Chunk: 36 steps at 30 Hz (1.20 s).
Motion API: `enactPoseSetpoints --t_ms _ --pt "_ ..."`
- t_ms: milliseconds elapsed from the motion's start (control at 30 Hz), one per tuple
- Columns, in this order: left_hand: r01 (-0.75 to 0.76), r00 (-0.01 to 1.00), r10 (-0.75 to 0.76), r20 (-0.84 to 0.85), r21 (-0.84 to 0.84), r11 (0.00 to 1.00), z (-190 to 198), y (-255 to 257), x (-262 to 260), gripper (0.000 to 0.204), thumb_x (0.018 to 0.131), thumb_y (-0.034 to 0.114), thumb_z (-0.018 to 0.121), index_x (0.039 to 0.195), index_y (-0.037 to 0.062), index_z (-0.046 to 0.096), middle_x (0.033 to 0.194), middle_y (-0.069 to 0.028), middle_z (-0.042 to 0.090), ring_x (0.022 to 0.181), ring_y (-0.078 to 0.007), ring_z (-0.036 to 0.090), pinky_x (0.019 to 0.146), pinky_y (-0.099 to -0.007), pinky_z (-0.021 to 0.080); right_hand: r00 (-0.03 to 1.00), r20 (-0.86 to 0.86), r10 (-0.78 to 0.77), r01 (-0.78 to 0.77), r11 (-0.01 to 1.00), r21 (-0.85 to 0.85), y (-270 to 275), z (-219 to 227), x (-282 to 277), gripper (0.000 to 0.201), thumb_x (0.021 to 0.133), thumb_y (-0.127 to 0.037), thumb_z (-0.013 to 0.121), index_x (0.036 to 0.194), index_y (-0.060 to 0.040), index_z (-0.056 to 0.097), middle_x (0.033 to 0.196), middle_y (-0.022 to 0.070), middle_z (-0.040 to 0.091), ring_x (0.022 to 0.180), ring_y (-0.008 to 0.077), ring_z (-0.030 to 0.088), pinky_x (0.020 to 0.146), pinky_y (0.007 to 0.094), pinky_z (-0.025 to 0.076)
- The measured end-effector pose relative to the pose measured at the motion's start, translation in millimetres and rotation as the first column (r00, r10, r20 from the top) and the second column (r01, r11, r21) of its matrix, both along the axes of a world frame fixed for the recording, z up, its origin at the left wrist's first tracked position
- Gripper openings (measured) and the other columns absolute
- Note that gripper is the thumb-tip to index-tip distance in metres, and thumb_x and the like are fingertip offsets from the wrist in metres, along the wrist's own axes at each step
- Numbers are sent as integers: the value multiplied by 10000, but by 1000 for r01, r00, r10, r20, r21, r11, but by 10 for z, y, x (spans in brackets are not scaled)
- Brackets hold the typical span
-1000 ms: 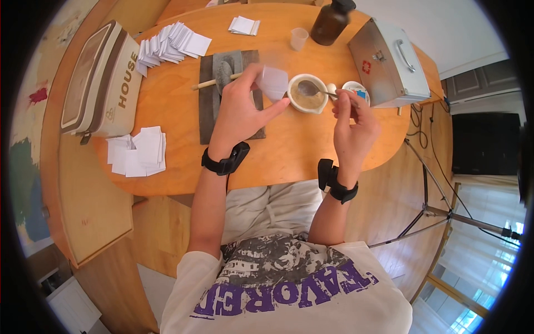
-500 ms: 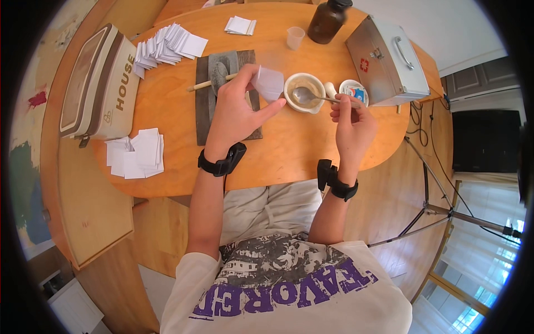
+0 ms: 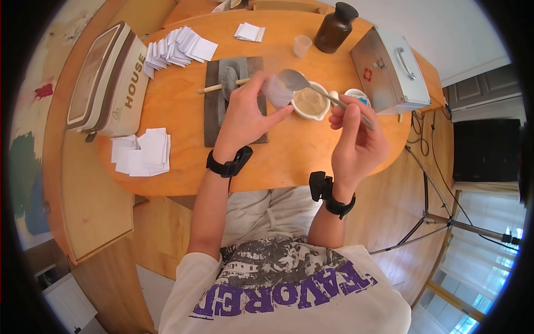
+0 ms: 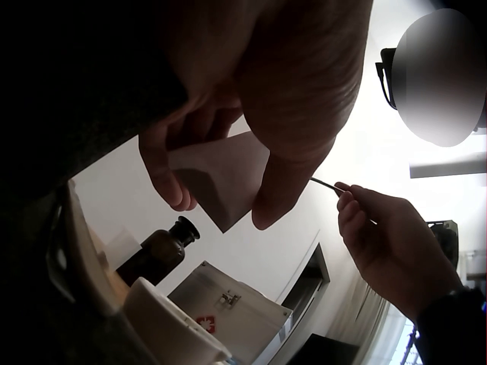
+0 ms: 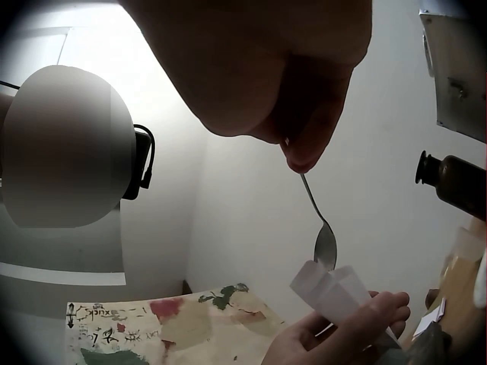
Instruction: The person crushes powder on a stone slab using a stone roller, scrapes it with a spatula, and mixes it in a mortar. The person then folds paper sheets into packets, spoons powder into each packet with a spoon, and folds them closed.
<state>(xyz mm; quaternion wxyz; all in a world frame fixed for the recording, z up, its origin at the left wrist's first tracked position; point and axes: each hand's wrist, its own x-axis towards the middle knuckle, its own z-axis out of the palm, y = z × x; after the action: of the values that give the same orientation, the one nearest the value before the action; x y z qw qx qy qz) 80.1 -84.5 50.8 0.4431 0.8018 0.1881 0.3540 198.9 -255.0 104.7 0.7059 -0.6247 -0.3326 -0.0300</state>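
My left hand [image 3: 245, 119] holds a small white paper packet [image 3: 280, 98], its mouth spread open, thumb on one side and fingers on the other. A metal spoon [image 3: 293, 80] is pinched in my right hand [image 3: 359, 131]. In the right wrist view the spoon's bowl [image 5: 326, 247] points down into the opening of the packet [image 5: 335, 293]. Just right of the packet stands a white mortar [image 3: 315, 117] with beige powder [image 3: 310, 101] in it. The left wrist view shows the packet [image 4: 228, 179] from below, above the mortar's side [image 4: 163, 327].
Behind my left hand, a stone roller [image 3: 227, 78] and wooden stick [image 3: 210, 89] lie on a dark slab [image 3: 214, 119]. Folded papers [image 3: 181, 47] and paper sheets [image 3: 147, 153] are at left. A plastic cup [image 3: 302, 45], brown bottle [image 3: 335, 30] and metal case [image 3: 386, 72] stand at the back right.
The spoon dipped into the powder in the mortar, then rose and moved left over the packet. My left hand has kept its hold on the packet near the mortar.
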Motion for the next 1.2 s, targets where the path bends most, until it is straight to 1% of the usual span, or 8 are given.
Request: enactPoseSetpoints --t_ms 33,133,267,333,467,733,1033,1200 --pt "-4 1000 4 0 -6 1000 -9 3 -1 540 879 136 963 1318 8 677 1178 -108 798 1071 -193 774 1041 -374 621 1000 0 3 -3 1000 1 3 -16 2 114 1106 -28 737 1123 48 820 875 92 803 759 140 758 711 275 599" --pt "12 1000 -12 16 -15 1000 -1 7 -6 548 879 142 965 1324 4 675 1175 -110 799 1064 -194 775 1039 -376 622 936 352 -7 30 998 -61 5 -79 46 98 1026 39 793 1115 19 828 876 87 799 760 160 762 707 282 582" --pt "-11 1000 11 0 -1 1000 7 -1 0 545 878 144 965 1320 3 680 1168 -110 798 1058 -190 775 1036 -374 624 934 358 -10 18 1000 -19 -9 -84 75 87 1059 15 772 1124 19 829 889 88 804 782 155 769 709 275 588" --pt "-10 1000 11 -16 5 1000 5 5 -6 538 879 145 965 1316 5 686 1169 -109 798 1060 -187 775 1034 -374 625 995 21 -100 98 992 84 -11 -109 98 99 1092 -24 751 1133 25 827 905 91 813 780 155 773 714 274 603" --pt "-13 1000 13 -4 12 1000 -7 9 -9 525 882 145 963 1310 8 692 1165 -108 796 1057 -186 775 1032 -373 626 980 168 -103 139 967 -215 -55 -295 346 115 1102 -67 756 1146 19 820 950 87 825 757 161 775 723 295 624" --pt "-6 1000 6 1 15 1000 -12 8 -10 511 892 149 961 1304 5 696 1162 -107 793 1046 -180 766 1016 -367 626 961 278 16 92 924 -372 -48 -678 408 99 1094 -54 754 1131 15 815 983 105 840 790 188 802 740 301 626" --pt "-7 1000 7 -22 0 1000 3 0 -8 509 891 155 960 1305 20 699 1168 -101 800 1052 -184 770 1036 -377 620 973 -185 -138 72 942 -327 -166 -657 536 257 1160 -185 691 1147 32 829 866 79 803 758 117 751 708 269 596" --pt "-3 1000 4 -6 20 1000 -32 8 -1 523 885 151 961 1311 21 687 1171 -108 801 1059 -193 775 1034 -374 621 943 -322 -86 51 992 -114 -189 -384 512 283 1164 -202 698 1141 48 829 871 70 782 740 114 705 729 260 574"
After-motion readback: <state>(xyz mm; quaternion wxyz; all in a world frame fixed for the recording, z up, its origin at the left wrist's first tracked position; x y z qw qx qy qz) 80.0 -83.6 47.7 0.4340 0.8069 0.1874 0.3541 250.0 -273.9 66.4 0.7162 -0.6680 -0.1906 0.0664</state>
